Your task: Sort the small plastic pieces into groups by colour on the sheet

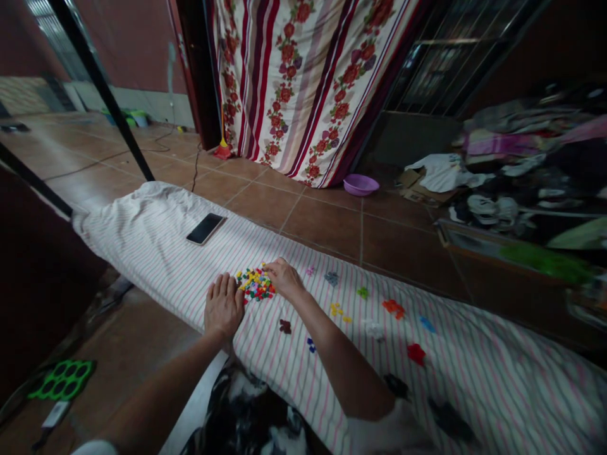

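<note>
A heap of small mixed-colour plastic pieces [256, 284] lies on a striped cloth [294, 373]. My left hand [224, 306] rests flat on the cloth at the heap's left side, fingers stretched out. At the heap's right edge, my right hand [284, 277] has its fingers drawn together; what is between the fingertips is too small to make out. Sorted by colour, little clusters spread to the right: pink [310, 271], grey [331, 278], green [363, 292], yellow [337, 310], orange [393, 308], white [374, 330], light blue [427, 324] and red [416, 354]. Brown pieces [285, 326] and dark blue pieces [311, 345] lie nearer me.
A phone [206, 229] lies on the cloth at the left. Black items [450, 418] sit at the near right. Beyond are a tiled floor, a purple basin [361, 184], a floral curtain [303, 82] and piled clothes [521, 145]. A green holed tray [62, 379] is at lower left.
</note>
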Tool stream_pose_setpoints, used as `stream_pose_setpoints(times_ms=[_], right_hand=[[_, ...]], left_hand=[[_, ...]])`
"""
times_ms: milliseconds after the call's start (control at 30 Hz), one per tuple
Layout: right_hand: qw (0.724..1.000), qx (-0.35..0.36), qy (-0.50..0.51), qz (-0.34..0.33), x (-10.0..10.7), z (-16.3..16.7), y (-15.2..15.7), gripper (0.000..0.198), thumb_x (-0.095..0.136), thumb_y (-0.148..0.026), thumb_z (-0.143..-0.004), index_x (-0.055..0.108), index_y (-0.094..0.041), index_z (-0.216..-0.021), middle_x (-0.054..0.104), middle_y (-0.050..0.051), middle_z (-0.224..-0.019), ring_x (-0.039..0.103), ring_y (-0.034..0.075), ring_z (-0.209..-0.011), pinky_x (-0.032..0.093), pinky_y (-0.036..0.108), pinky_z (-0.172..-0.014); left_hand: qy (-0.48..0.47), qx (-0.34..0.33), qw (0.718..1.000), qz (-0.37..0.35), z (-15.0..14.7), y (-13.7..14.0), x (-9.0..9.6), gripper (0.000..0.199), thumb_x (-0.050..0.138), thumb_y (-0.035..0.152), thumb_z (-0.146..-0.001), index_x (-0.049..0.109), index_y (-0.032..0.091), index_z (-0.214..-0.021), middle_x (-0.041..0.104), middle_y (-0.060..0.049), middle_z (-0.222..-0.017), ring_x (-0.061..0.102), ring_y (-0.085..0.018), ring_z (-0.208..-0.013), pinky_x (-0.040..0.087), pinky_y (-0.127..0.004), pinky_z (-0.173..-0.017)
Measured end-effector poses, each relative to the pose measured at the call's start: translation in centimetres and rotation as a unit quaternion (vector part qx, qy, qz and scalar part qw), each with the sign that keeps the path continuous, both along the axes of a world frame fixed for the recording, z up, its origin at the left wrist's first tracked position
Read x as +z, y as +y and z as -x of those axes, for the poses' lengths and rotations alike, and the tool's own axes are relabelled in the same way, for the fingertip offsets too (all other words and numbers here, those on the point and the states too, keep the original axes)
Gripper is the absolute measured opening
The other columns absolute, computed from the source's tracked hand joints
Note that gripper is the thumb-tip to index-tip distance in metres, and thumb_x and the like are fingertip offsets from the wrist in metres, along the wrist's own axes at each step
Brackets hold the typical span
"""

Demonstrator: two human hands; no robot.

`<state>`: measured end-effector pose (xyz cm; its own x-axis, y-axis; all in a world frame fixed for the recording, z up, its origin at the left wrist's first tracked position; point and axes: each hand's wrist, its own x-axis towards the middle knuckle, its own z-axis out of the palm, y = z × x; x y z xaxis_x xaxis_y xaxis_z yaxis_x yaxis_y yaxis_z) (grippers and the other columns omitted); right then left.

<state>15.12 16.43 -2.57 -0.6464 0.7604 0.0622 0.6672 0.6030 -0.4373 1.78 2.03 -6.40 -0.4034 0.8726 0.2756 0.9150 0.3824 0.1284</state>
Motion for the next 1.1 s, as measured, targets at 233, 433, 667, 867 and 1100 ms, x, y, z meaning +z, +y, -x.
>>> stream_pose_setpoints(times_ms=[233,433,667,867,1100], right_hand=[[0.998,0.016,-0.053,-0.018,0.2,1.4,0.6,0.029,0.047,-0.017,-0.092,0.070,-0.027,-0.105,0.060,0.005,-0.107,0.059,0.015,-0.096,0.043,0.022,-0.079],[0.993,0.036,-0.111,-0.029,0.7,2.1,0.9,0.028,0.045,-0.021,-0.094,0.069,-0.026,-0.108,0.060,0.006,-0.110,0.058,0.015,-0.100,0.041,0.022,-0.080],[0.993,0.059,-0.095,-0.031,0.7,2.2,1.2,0.027,0.046,-0.022,-0.094,0.072,-0.027,-0.101,0.063,0.007,-0.107,0.060,0.016,-0.094,0.042,0.023,-0.076],[0.994,0.073,-0.074,-0.046,0.4,2.0,1.2,0.024,0.051,-0.019,-0.090,0.073,-0.028,-0.094,0.064,0.004,-0.102,0.060,0.015,-0.086,0.042,0.023,-0.070],[0.997,0.066,-0.006,-0.031,0.4,1.6,1.2,0.021,0.051,-0.015,-0.087,0.068,-0.022,-0.098,0.062,0.005,-0.103,0.059,0.016,-0.092,0.043,0.024,-0.080]], left_hand=[[0.003,-0.004,1.000,-0.006,0.1,0.0,-0.1,0.053,0.028,0.038,-0.094,0.054,0.009,-0.130,0.048,-0.014,-0.142,0.037,-0.028,-0.137,0.031,-0.046,-0.113],[-0.006,0.002,1.000,0.004,0.0,0.1,-0.1,0.053,0.029,0.038,-0.094,0.053,0.009,-0.132,0.047,-0.014,-0.143,0.036,-0.028,-0.138,0.031,-0.047,-0.112],[-0.016,0.005,1.000,0.011,-0.1,0.0,0.2,0.053,0.029,0.038,-0.094,0.052,0.009,-0.133,0.047,-0.014,-0.144,0.035,-0.028,-0.138,0.029,-0.046,-0.113],[-0.011,0.000,1.000,-0.003,0.0,0.0,0.0,0.052,0.029,0.038,-0.094,0.053,0.011,-0.132,0.048,-0.015,-0.143,0.037,-0.028,-0.137,0.030,-0.047,-0.112],[-0.012,-0.003,1.000,-0.007,-0.1,-0.2,0.2,0.053,0.027,0.039,-0.094,0.053,0.009,-0.131,0.048,-0.015,-0.142,0.036,-0.028,-0.138,0.028,-0.045,-0.113]])
